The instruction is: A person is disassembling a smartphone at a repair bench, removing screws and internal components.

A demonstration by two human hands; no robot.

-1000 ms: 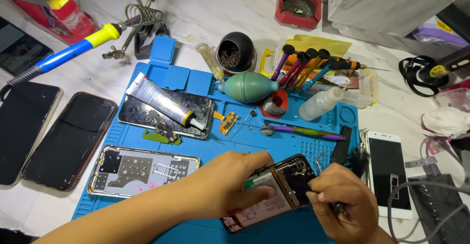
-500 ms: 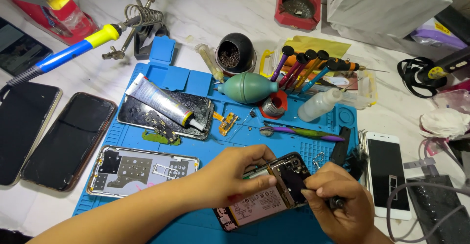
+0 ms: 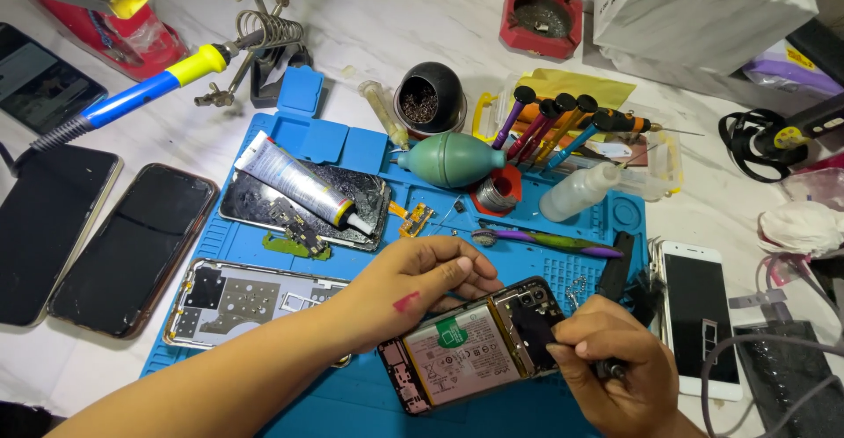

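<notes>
Left hand (image 3: 413, 284) fingers steady opened phone (image 3: 479, 346) | right hand (image 3: 615, 376) fingers pinch dark tool (image 3: 609, 369)

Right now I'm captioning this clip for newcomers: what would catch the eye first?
The opened phone at bottom centre, its battery bared, with the left hand resting on its upper edge and the right hand at its camera end. Behind it, on the blue mat, lie a green bulb blower and a glue tube.
</notes>
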